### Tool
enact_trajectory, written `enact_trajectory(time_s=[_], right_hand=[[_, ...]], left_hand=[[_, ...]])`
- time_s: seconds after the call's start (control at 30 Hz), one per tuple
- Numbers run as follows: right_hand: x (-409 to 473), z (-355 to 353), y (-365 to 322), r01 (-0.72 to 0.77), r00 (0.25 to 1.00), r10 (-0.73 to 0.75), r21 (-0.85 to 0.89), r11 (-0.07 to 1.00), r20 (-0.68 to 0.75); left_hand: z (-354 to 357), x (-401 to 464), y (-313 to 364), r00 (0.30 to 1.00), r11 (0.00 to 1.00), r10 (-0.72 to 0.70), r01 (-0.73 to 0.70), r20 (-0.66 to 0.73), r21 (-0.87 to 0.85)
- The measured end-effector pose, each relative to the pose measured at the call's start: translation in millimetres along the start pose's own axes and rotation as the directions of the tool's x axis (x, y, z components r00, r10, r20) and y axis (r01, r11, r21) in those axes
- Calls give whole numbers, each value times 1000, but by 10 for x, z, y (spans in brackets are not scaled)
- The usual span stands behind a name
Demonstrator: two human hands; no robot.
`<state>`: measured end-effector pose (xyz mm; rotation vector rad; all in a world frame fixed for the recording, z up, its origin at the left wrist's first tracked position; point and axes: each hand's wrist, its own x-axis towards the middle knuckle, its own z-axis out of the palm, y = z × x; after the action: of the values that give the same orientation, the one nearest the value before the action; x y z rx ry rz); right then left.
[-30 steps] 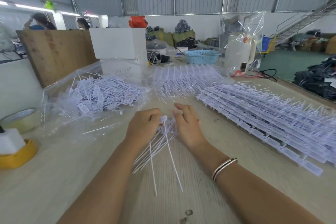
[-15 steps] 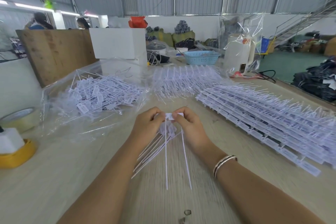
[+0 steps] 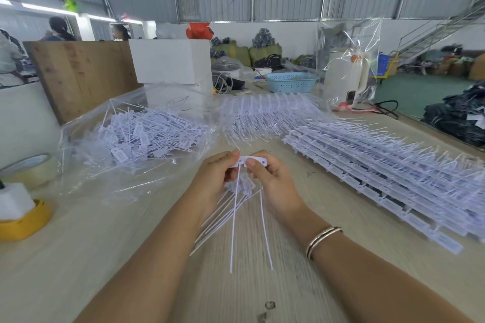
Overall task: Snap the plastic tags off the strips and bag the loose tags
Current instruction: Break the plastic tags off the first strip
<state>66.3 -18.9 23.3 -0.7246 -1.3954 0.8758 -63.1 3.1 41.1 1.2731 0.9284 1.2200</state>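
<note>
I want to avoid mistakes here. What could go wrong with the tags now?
1. The left hand already grips a bundle of loose tags; some may slip onto the table.
2. The long tails may tangle.
3. The bag lies off to the left, so tags could miss it.

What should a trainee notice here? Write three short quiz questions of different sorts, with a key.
1. True or false: both hands pinch the same short piece of tag strip above the table.
2. Where do the loose tags lie?
A. in the blue basket
B. in the clear plastic bag on the person's left
C. on the roll of tape
3. Fill in: the stack of unbroken strips lies on the person's ____ side.

Key
1. True: the left hand and the right hand each pinch one end.
2. B
3. right
</note>
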Motion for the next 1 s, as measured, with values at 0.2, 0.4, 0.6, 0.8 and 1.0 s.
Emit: enact_trajectory(time_s=[0.2, 0.4, 0.6, 0.8, 1.0], right_hand=[[2, -4, -74, 83, 993, -87, -55, 995, -74], [62, -11, 19, -155, 973, 119, -176, 972, -200], [144, 110, 256, -246, 964, 234, -764, 597, -127], [109, -79, 177, -242, 962, 126, -537, 808, -244], [125, -322, 150, -312, 895, 133, -385, 869, -426]], left_hand=[[11, 32, 36, 995, 988, -63, 51, -78, -146], [-229, 153, 121, 961, 990, 128, -137, -243, -20], [-217, 19, 104, 950, 891, 304, -258, -69, 374], [-204, 30, 242, 983, 796, 163, -183, 85, 577], [86, 202, 190, 968, 630, 109, -243, 227, 738]])
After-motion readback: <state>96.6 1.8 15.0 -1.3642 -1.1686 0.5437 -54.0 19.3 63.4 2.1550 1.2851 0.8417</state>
